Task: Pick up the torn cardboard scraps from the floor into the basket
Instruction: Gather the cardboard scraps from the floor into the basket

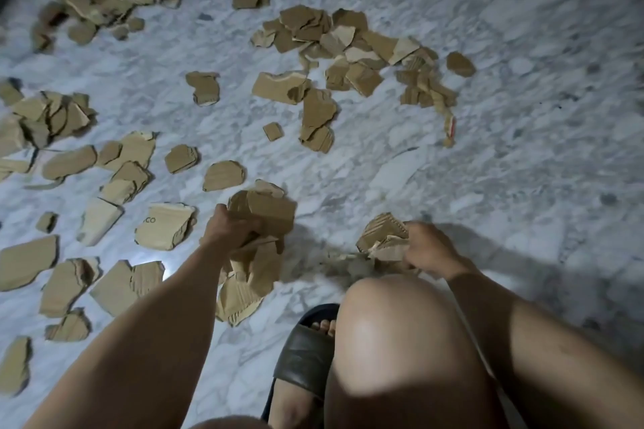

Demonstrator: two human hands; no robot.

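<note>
One head-worn wide-angle view looks steeply down from above a crouched person's knee [393, 334], near both forearms, facing forward across the marble floor [505, 115] to the far cardboard scraps [313, 42] at the frame's top.

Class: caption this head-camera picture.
Both hands, left and right, grip torn cardboard scraps above a marble floor.

The fingers [411, 240] of the right hand [430, 249] are largely covered by gripped scraps [381, 233]. A blurred heap [348, 263] beside the knee [393, 320] cannot be made out. Scraps at the left edge [5, 167] are cut off. The far pile [101, 0] is smeared.
</note>
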